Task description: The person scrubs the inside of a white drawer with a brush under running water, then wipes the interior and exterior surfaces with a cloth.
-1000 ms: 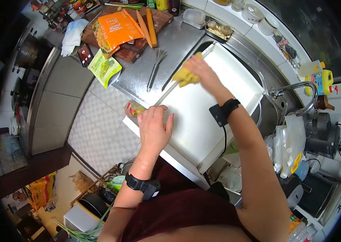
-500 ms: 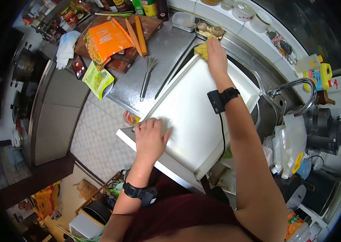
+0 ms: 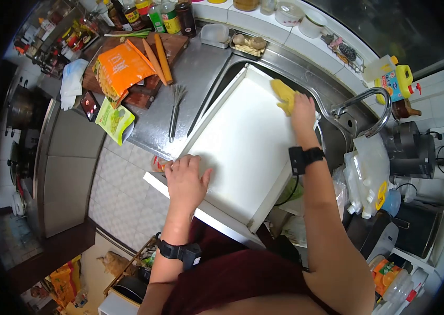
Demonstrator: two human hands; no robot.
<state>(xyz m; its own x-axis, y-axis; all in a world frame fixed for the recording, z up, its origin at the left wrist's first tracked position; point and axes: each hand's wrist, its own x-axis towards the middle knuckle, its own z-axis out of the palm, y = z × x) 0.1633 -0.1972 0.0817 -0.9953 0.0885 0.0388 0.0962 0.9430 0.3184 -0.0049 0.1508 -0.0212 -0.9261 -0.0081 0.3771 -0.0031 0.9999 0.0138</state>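
Observation:
A white drawer (image 3: 237, 152) lies with its hollow side up, its far part over the sink (image 3: 336, 128). My left hand (image 3: 185, 181) grips the drawer's near left rim, fingers curled over the side wall and the thumb inside. At the far right, my right hand (image 3: 303, 113) is closed on a yellow cloth (image 3: 284, 95), which lies against the drawer's far wall. Part of the cloth is hidden under the fingers.
A whisk (image 3: 175, 113) lies on the steel counter left of the drawer. Beyond it, an orange packet (image 3: 124, 68) and carrots (image 3: 163, 60) rest on a cutting board (image 3: 179, 44). A curved faucet (image 3: 384, 107) stands right of the drawer. A cat (image 3: 114, 262) is on the floor.
My right hand has moved the yellow cloth from the drawer's far left corner rightward along its far wall. My left hand stays on the near left rim. The camera view has shifted slightly.

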